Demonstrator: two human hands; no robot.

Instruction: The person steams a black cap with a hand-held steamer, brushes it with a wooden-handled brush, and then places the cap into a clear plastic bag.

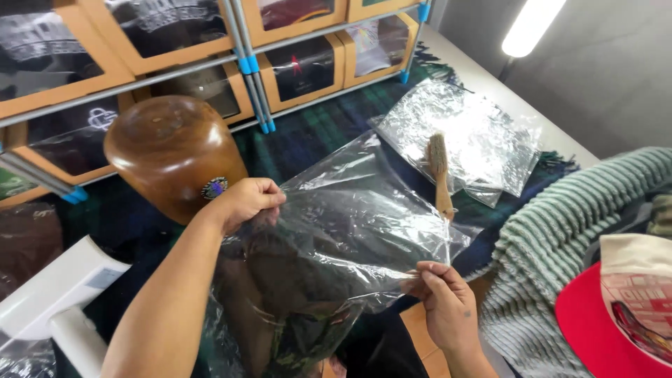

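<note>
Right now I see two bare hands holding up a big clear plastic bag [350, 224] in the middle of the view. The left hand [245, 201] is at about ten o'clock from the bag's middle, with its fingers pinched shut on the top edge. The right hand [448, 308] is down at about four o'clock, fingers pressed together on the lower edge of the same bag. I think the hands pull apart like this to keep the bag flat and stretched out, so it does not flop. Something dark with a green camouflage pattern [301, 329] shows through the plastic near six o'clock (I cannot tell if it is inside the bag or just under it).

Around the bag there is a lot of stuff. A round shiny brown wooden block shaped like a head [168, 150] stands at ten o'clock, just behind the left hand. A small wooden brush with pale bristles [439, 175] lies at two o'clock, partly on a pile of flat clear plastic bags [476, 136]. A dark green checked cloth [308, 133] covers the table. Cardboard boxes with clear windows [301, 66] sit on a rack at twelve o'clock. A green striped knit cloth [560, 245] and a red and cream cap [623, 308] crowd in at four o'clock, close to the right hand. A white machine part [63, 294] sits at eight o'clock.
</note>
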